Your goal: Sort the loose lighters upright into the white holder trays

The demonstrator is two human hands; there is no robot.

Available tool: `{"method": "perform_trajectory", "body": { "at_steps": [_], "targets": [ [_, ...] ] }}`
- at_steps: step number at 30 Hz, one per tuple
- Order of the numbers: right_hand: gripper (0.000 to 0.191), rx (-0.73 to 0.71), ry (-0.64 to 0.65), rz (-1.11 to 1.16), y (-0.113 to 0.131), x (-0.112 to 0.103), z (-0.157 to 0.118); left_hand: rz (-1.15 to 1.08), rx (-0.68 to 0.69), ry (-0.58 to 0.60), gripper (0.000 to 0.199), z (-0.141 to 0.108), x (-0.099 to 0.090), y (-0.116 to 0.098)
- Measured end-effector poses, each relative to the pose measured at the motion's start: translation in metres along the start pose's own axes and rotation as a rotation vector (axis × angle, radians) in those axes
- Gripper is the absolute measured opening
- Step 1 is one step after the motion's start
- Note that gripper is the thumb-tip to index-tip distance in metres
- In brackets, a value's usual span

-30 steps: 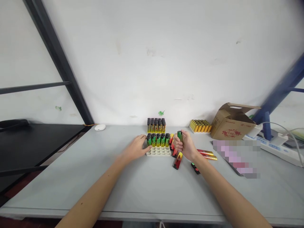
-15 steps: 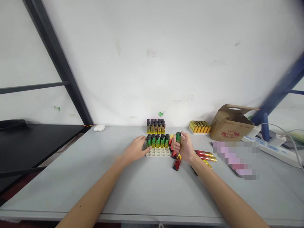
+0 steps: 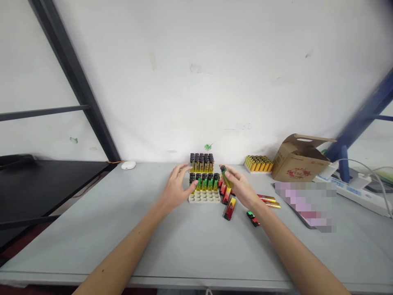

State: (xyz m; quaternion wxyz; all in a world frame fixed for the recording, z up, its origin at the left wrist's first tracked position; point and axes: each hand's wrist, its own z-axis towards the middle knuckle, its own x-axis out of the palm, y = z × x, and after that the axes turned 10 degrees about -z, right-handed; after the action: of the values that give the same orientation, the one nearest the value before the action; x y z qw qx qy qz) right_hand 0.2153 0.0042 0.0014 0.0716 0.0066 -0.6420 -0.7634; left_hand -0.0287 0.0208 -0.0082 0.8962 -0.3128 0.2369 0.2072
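Observation:
A white tray (image 3: pixel 205 198) with round holes holds several green-and-yellow lighters (image 3: pixel 204 182) upright in its back rows, while its front holes show. My left hand (image 3: pixel 177 186) is at the tray's left side, thumb and fingers apart, with nothing held. Tilted in the fingers of my right hand (image 3: pixel 241 186) is a green lighter (image 3: pixel 226 176), just right of the tray and above the table. Below it lie several loose red-and-yellow lighters (image 3: pixel 230 209). Behind the tray stands a second block of black-topped lighters (image 3: pixel 202 164).
At the back right, a tray of yellow lighters (image 3: pixel 258 164) stands beside an opened cardboard box (image 3: pixel 299 162). A blurred flat item (image 3: pixel 302 207) and a white power strip (image 3: pixel 353 190) lie farther right. A white case (image 3: pixel 128 165) sits at the back left.
My right hand has tipped the green lighter from upright to a slant and loosened around it. My left hand's fingers have lifted off the tray's left-hand lighters and spread.

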Motion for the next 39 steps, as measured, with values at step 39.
{"method": "perform_trajectory", "body": {
  "at_steps": [39],
  "targets": [
    [0.032,-0.241,-0.102,-0.43,-0.01,0.002,0.0,-0.029,0.196,0.124,0.012,0.001,0.0,-0.005]
  ]
}}
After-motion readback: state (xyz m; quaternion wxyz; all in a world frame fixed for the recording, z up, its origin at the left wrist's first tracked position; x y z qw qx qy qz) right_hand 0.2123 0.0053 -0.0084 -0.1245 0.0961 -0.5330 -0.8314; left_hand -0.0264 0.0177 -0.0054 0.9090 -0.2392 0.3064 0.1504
